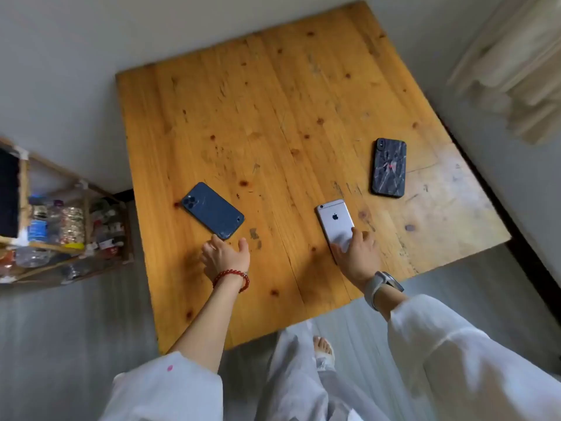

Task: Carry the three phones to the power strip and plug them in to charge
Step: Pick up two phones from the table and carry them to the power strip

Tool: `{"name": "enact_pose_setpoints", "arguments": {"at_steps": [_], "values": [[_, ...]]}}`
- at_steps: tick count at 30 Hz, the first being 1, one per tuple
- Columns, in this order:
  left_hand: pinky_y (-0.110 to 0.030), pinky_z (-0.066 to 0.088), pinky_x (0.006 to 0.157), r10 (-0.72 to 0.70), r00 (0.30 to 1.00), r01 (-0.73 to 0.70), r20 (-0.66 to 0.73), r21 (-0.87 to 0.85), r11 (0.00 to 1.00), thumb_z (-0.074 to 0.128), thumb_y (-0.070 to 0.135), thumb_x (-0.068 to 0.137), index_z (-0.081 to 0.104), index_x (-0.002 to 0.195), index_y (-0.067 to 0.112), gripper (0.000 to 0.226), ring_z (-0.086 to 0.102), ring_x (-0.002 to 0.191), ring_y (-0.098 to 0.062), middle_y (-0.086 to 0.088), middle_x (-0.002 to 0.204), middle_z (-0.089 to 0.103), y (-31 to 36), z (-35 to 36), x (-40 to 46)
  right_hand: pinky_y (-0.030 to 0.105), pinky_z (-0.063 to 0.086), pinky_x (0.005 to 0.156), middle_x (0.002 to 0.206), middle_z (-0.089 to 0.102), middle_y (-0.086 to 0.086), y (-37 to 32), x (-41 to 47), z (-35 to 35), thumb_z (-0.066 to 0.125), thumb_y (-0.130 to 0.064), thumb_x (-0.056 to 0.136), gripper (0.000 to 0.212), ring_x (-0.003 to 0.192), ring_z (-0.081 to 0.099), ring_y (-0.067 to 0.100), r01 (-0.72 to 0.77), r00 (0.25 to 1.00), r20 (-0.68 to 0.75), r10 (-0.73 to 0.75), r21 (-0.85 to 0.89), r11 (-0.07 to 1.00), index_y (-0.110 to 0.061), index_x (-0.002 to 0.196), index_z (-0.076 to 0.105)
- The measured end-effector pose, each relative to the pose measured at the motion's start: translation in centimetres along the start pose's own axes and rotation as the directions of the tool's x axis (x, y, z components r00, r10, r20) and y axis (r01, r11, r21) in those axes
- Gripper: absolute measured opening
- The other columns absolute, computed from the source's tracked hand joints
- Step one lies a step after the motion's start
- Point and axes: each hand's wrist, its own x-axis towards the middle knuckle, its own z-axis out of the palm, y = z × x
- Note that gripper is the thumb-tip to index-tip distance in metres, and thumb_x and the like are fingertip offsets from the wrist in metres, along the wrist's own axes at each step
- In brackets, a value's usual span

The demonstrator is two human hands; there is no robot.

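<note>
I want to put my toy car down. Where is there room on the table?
The far half of the wooden table, beyond the blue phone and marbled-case phone, looks bare. It is crowded near the hands and silver phone.
</note>
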Motion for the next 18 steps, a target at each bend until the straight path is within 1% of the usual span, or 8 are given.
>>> {"name": "enact_pose_setpoints", "arguments": {"at_steps": [2,5,8,10,12,14,16,18], "values": [[-0.051,0.032,0.102,-0.109,0.993,0.110,-0.045,0.009,0.994,0.048,0.054,0.081,0.016,0.140,0.003,0.084,0.022,0.130,-0.034,-0.016,0.144,0.021,0.8,-0.1,2.2,0.047,0.038,0.091,0.131,0.038,0.019,-0.7,1.4,0.4,0.059,-0.037,0.083,0.062,0.118,0.036,0.037,-0.086,0.996,-0.026,0.085,-0.038,0.996,-0.008,0.130,0.032],[-0.052,0.030,0.104,-0.267,0.963,0.267,-0.028,-0.002,0.964,0.046,0.072,0.071,0.006,0.142,0.002,0.107,0.020,0.128,-0.033,-0.014,0.146,0.014,1.9,-0.2,5.6,0.048,0.039,0.090,0.131,0.036,0.019,-1.6,2.9,1.2,0.059,-0.030,0.081,0.064,0.118,0.034,0.037,-0.187,0.982,-0.026,0.186,-0.077,0.979,-0.006,0.131,0.027],[-0.053,0.031,0.103,-0.326,0.945,0.326,-0.009,0.018,0.945,0.049,0.078,0.062,0.003,0.142,0.001,0.120,0.020,0.127,-0.034,-0.014,0.148,0.009,2.8,0.0,7.2,0.048,0.039,0.086,0.127,0.037,0.021,-1.9,3.8,1.5,0.063,-0.026,0.077,0.065,0.116,0.035,0.037,-0.226,0.974,-0.030,0.224,-0.137,0.964,-0.006,0.128,0.028],[-0.054,0.032,0.103,-0.331,0.944,0.331,-0.007,0.046,0.943,0.055,0.075,0.061,0.002,0.142,0.001,0.122,0.020,0.127,-0.035,-0.014,0.149,0.007,3.2,0.2,7.7,0.047,0.039,0.084,0.123,0.038,0.020,-1.9,4.3,1.3,0.071,-0.029,0.070,0.072,0.113,0.036,0.037,-0.249,0.968,-0.004,0.250,-0.127,0.960,-0.008,0.124,0.030],[-0.056,0.031,0.102,-0.315,0.949,0.315,-0.011,0.045,0.948,0.061,0.068,0.063,0.003,0.141,0.000,0.119,0.019,0.129,-0.034,-0.015,0.149,0.008,3.4,0.4,7.8,0.047,0.039,0.083,0.121,0.038,0.019,-1.9,4.5,1.0,0.076,-0.032,0.065,0.080,0.112,0.036,0.036,-0.256,0.965,0.017,0.261,-0.143,0.956,-0.009,0.125,0.029],[-0.054,0.030,0.101,-0.273,0.962,0.273,-0.017,0.030,0.961,0.068,0.059,0.064,0.010,0.140,0.000,0.112,0.020,0.129,-0.033,-0.015,0.148,0.012,3.6,0.5,8.1,0.047,0.040,0.083,0.120,0.038,0.018,-1.9,4.5,0.7,0.077,-0.032,0.064,0.084,0.111,0.037,0.035,-0.246,0.968,0.012,0.252,-0.169,0.954,-0.009,0.126,0.024],[-0.051,0.032,0.099,-0.221,0.975,0.221,-0.016,0.016,0.975,0.074,0.049,0.062,0.018,0.137,0.003,0.104,0.023,0.127,-0.032,-0.014,0.146,0.016,3.7,0.2,8.4,0.047,0.040,0.082,0.119,0.038,0.017,-2.0,4.4,0.5,0.076,-0.030,0.066,0.084,0.110,0.039,0.035,-0.226,0.974,-0.002,0.229,-0.169,0.959,-0.007,0.125,0.021],[-0.049,0.033,0.100,-0.159,0.987,0.159,0.009,0.015,0.987,0.079,0.040,0.060,0.023,0.134,0.007,0.098,0.024,0.125,-0.033,-0.015,0.143,0.019,3.8,-0.1,8.8,0.046,0.041,0.081,0.118,0.041,0.017,-2.1,4.3,0.4,0.074,-0.028,0.068,0.078,0.108,0.042,0.034,-0.203,0.979,-0.001,0.206,-0.167,0.965,-0.006,0.124,0.023]]}}
